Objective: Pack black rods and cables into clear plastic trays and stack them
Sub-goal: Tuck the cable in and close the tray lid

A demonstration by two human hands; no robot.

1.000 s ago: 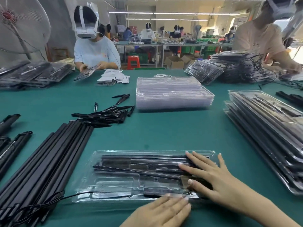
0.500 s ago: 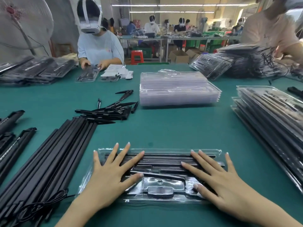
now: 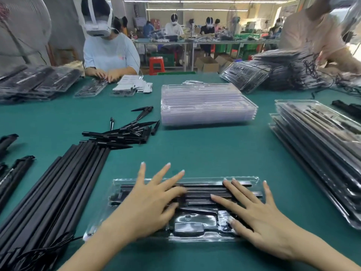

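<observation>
The room is bright and evenly lit by long ceiling light strips (image 3: 195,1) running across the far end. Shadows on the green table (image 3: 205,153) are soft and short. White glare glints on the clear plastic tray (image 3: 195,220) at the near edge and on the filled trays (image 3: 316,145) at the right edge. The wide lens bows the table's sides outward. The left hand (image 3: 148,204) is motion-blurred; the person (image 3: 316,30) at the far right corner smears.

A clear tray (image 3: 252,179) packed with black rods (image 3: 205,189) was pressed flat on the green table (image 3: 205,153) by the left hand (image 3: 144,208) and right hand (image 3: 259,218), fingers spread. Loose rods (image 3: 52,188) were laid alongside, left.
</observation>
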